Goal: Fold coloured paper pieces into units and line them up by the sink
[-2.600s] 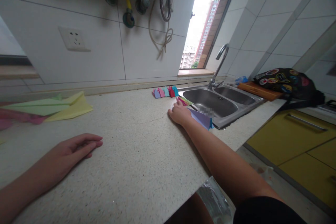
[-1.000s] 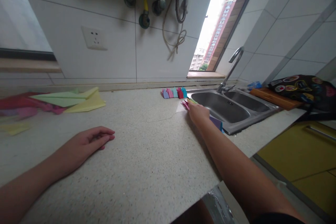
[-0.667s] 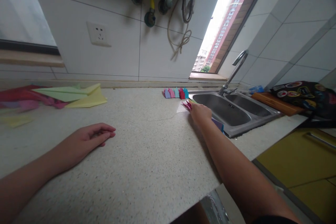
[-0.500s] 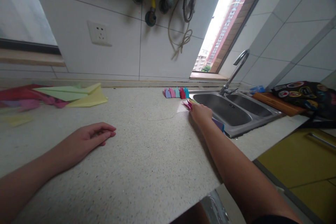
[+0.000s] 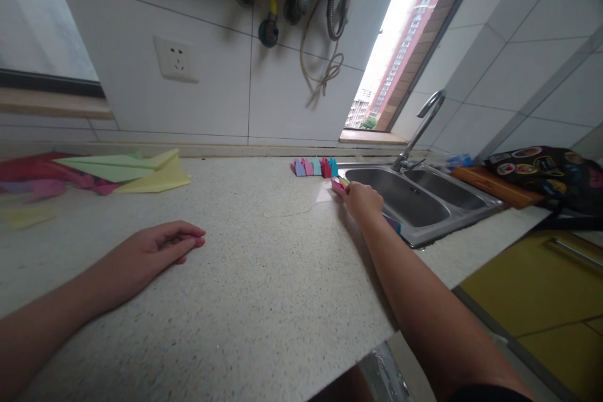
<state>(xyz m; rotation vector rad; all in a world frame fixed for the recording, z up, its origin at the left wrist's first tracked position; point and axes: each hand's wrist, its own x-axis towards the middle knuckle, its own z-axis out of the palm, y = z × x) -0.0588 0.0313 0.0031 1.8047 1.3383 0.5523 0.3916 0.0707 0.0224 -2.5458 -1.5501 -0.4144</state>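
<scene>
My left hand (image 5: 151, 254) lies palm down on the speckled countertop (image 5: 264, 276), fingers loosely together, holding nothing. My right hand (image 5: 363, 198) reaches far across to a stack of coloured paper sheets (image 5: 338, 184) beside the sink, with its fingers closed on the sheets' edge. A purple sheet's corner (image 5: 392, 223) sticks out under my wrist. A row of small folded paper pieces (image 5: 315, 167) stands just beyond the hand, against the back of the counter.
Several folded paper planes (image 5: 127, 171) in green, yellow and pink lie at the far left. A double steel sink (image 5: 414, 193) with a tap (image 5: 421, 122) is on the right, a wooden board (image 5: 494, 181) and a patched bag (image 5: 549, 177) beyond it. Yellow cabinet fronts (image 5: 541, 276) are below.
My right hand has shifted from the counter side of the paper stack onto its far end and closed on the sheets, whose fanned pink edges are now gathered. My left hand stays still.
</scene>
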